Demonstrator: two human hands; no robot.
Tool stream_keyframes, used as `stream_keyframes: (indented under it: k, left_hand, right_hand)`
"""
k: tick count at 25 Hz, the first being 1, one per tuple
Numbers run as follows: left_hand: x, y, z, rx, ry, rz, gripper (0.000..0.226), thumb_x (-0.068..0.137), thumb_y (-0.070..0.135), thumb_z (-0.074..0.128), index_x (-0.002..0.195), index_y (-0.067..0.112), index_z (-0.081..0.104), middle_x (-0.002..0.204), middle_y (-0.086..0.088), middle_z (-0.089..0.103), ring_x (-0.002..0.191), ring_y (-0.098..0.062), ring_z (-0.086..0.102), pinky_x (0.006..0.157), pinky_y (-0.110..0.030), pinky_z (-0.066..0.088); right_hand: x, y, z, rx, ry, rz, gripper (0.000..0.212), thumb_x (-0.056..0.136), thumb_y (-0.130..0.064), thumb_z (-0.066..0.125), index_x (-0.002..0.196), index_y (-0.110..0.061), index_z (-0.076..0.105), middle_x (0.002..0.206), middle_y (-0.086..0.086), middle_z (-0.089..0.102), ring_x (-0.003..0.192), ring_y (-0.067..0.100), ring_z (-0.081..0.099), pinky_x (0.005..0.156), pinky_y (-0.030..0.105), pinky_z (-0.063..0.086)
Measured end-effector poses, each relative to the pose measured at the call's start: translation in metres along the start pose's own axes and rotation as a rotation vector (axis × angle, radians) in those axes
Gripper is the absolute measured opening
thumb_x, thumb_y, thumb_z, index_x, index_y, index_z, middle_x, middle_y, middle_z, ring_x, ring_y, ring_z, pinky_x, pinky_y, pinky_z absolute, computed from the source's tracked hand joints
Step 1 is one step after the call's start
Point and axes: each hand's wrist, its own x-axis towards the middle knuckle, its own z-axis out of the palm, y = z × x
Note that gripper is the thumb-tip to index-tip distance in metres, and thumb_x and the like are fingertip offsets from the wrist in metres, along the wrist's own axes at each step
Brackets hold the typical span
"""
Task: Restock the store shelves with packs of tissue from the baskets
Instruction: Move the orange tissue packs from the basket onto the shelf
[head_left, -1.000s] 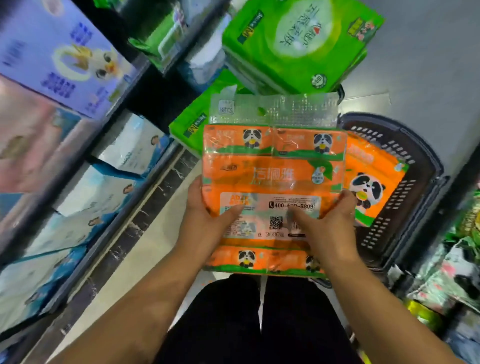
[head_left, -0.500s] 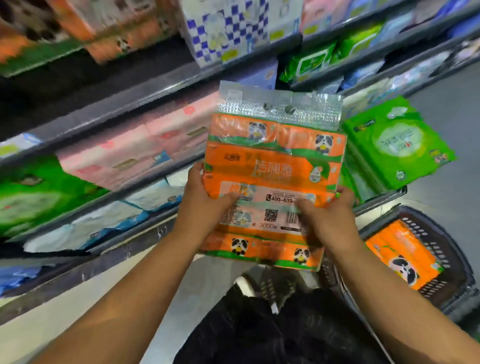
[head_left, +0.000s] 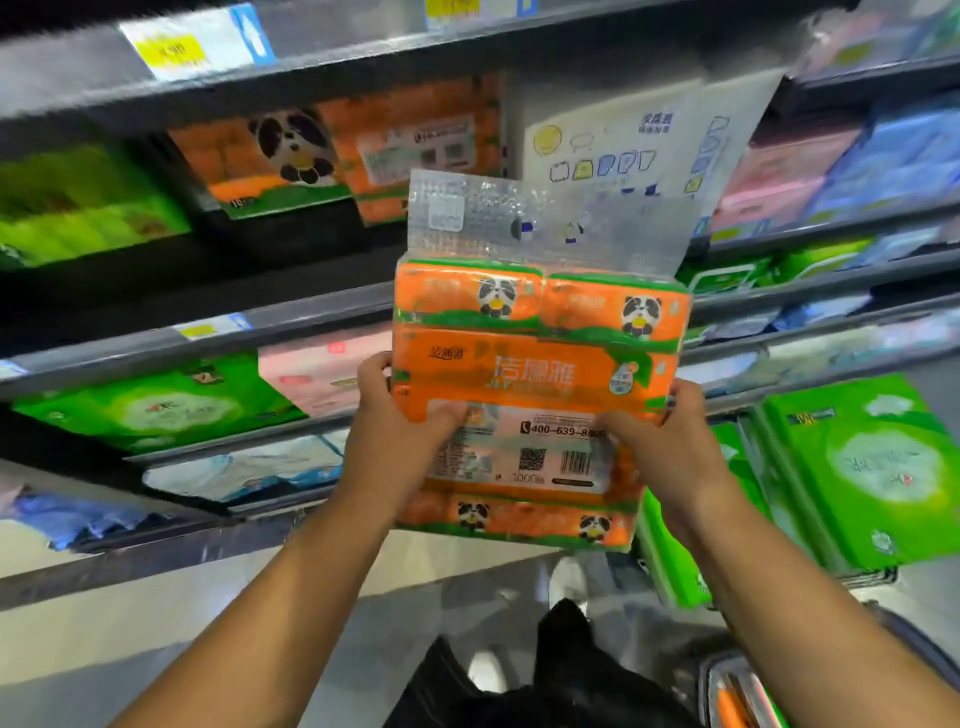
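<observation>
Rising from basket level over the last second, the orange plastic-wrapped tissue multipack with panda prints (head_left: 540, 374) now stands upright in front of the shelving, with its clear perforated hanging flap uppermost and its barcode label facing the camera. The left hand (head_left: 395, 441) grips the pack's left edge, thumb pressed on the label face and fingers wrapped behind. The right hand (head_left: 670, 452) grips the right edge in the same manner. This two-handed hold is unchanged. The view has swung from the floor and the basket up to the shelf bays. Only a corner of the dark plastic basket (head_left: 709, 686) remains visible at lower right, with orange wrapping showing inside it. Matching orange panda-print packs (head_left: 291, 156), blurred, sit on the upper-left bay above the grey metal shelf rail (head_left: 291, 317). Green tissue packs (head_left: 872, 467) occupy the lower bays. The held pack is clear of every shelf and touches none of them. Judged from this position, pick-up is complete and transport is nearly so; the remaining step is probably to shift the pack up and to the left into the bay holding the same product.
</observation>
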Motion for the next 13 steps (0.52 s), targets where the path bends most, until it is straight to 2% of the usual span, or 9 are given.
stream_keyframes:
  k: [2,4,8,12,13]
  left_hand:
    - [0.012,0.013,0.0,-0.015,0.08,0.002,0.059,0.078,0.034,0.077,0.117,0.039,0.032,0.096,0.018,0.06,0.089,-0.003,0.06,0.083,-0.038,0.051]
    - [0.022,0.028,0.0,-0.036,0.153,0.002,0.057,0.079,0.032,0.077,0.117,0.036,0.034,0.096,0.017,0.061,0.091,-0.005,0.061,0.084,-0.04,0.052]
    - [0.043,0.05,-0.002,-0.016,0.246,0.022,0.058,0.079,0.028,0.077,0.118,0.026,0.033,0.096,0.017,0.053,0.091,-0.006,0.057,0.084,-0.035,0.048]
    - [0.059,0.057,-0.012,0.024,0.369,0.019,0.06,0.077,0.034,0.077,0.116,0.026,0.032,0.1,0.012,0.057,0.098,-0.015,0.06,0.086,-0.036,0.049]
    - [0.062,0.06,-0.014,0.024,0.38,0.021,0.06,0.078,0.033,0.077,0.116,0.026,0.031,0.099,0.013,0.056,0.098,-0.015,0.06,0.086,-0.036,0.049]
  right_hand:
    - [0.02,-0.021,0.001,0.006,-0.073,-0.044,0.048,0.078,-0.009,0.072,0.115,-0.019,0.042,0.093,-0.002,0.065,0.075,0.005,0.064,0.055,0.02,0.048]
    - [0.038,-0.043,0.003,-0.015,-0.12,-0.084,0.047,0.08,-0.011,0.071,0.116,-0.02,0.041,0.092,-0.007,0.063,0.077,0.002,0.061,0.058,0.022,0.045]
    - [0.073,-0.077,0.012,-0.072,-0.227,-0.131,0.045,0.082,-0.018,0.07,0.114,-0.025,0.039,0.093,-0.009,0.059,0.082,0.003,0.057,0.058,0.023,0.04]
    - [0.096,-0.107,0.027,-0.152,-0.329,-0.219,0.045,0.084,-0.023,0.069,0.114,-0.026,0.036,0.094,-0.009,0.056,0.083,0.005,0.055,0.069,0.03,0.042]
    - [0.099,-0.114,0.031,-0.157,-0.347,-0.227,0.044,0.085,-0.022,0.069,0.113,-0.025,0.036,0.093,-0.009,0.055,0.082,0.005,0.054,0.068,0.03,0.041]
